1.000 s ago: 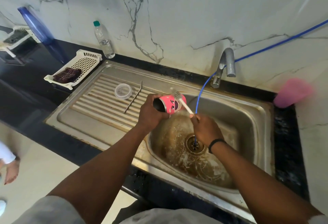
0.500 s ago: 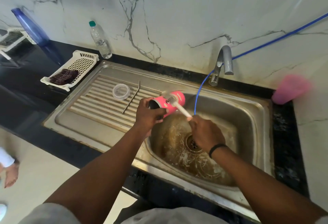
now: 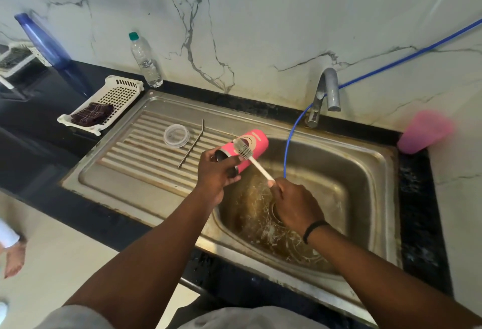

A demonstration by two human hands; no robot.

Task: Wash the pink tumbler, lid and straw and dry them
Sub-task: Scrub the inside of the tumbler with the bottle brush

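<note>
Scrubbing the outside of the one pink tumbler (image 3: 243, 151) over the sink (image 3: 375, 161), my left hand (image 3: 216, 172) gripping its open end and my right hand (image 3: 294, 203) clasping one brush (image 3: 247, 155), I judge washing barely begun, one lid (image 3: 176, 135) and one straw (image 3: 191, 147) waiting on the drainboard, drying undone.

Rear wall (image 3: 260, 28): white marble-look cladding with grey veining, glossy, reflecting diffuse light. Countertop (image 3: 47, 120): black polished stone, running along the wall and round the steel sink (image 3: 386, 172), whose basin is brown-stained. A chrome tap (image 3: 326, 93) stands at the back edge; a blue hose (image 3: 404, 57) runs along the wall to it. Floor (image 3: 52, 263): pale and plain, lower left.
</note>
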